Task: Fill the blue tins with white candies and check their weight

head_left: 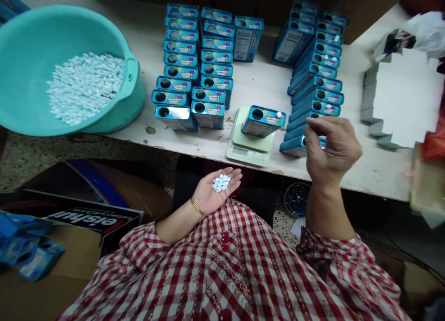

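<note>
My left hand (pixel 208 193) lies palm up in front of the table edge, cupping a small heap of pale blue and white candies (pixel 221 183). Above the near end of the right-hand row of blue boxes (pixel 301 119), my right hand (pixel 332 149) has thumb and index finger pinched together; whatever is between them cannot be made out. A blue candy box (pixel 263 122) with a round dark hole stands upright on a pale green kitchen scale (pixel 250 152), one white candy on its top. Loose white candies also sit on some boxes in the right row.
A turquoise tub (pixel 134 98) holding many candies stands at the left. Rows of blue boxes (pixel 193 82) occupy the table's middle. Flat white cardboard (pixel 403 98) lies at the right. Below left is an open carton (pixel 79 251) with blue boxes.
</note>
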`<state>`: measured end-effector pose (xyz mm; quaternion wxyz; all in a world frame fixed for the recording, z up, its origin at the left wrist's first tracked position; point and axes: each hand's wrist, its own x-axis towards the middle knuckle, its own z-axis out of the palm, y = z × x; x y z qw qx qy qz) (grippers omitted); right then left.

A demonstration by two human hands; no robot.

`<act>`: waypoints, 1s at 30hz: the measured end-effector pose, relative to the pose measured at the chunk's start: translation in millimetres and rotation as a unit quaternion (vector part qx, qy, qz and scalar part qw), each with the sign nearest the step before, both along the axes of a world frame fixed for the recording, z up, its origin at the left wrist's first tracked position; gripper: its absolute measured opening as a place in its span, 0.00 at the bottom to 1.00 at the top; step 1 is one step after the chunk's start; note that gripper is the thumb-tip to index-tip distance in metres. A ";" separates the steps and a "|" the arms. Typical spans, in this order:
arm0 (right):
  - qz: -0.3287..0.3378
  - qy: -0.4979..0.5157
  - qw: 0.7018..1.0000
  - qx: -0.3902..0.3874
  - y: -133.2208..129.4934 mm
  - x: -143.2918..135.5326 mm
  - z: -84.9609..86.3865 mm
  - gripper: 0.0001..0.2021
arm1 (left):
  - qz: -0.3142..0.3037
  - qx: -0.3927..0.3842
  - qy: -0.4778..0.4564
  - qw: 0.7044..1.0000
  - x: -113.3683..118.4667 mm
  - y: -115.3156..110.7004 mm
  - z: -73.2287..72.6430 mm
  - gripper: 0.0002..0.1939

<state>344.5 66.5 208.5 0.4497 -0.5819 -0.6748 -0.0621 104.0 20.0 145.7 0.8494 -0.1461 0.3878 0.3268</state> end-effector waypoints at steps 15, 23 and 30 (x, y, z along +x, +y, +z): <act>0.006 -0.118 0.988 -0.100 13.2 -10.8 -12.7 0.12 | 0.005 0.006 0.016 1.000 -2.5 0.5 -0.8 0.14; 0.020 -0.151 0.982 -0.113 24.2 -24.2 -14.0 0.13 | 0.006 0.010 0.009 1.000 -4.6 1.5 -0.9 0.13; 0.052 -0.146 0.982 -0.107 21.7 -31.7 -1.8 0.13 | 0.009 0.003 0.016 1.000 -5.2 1.8 -0.8 0.13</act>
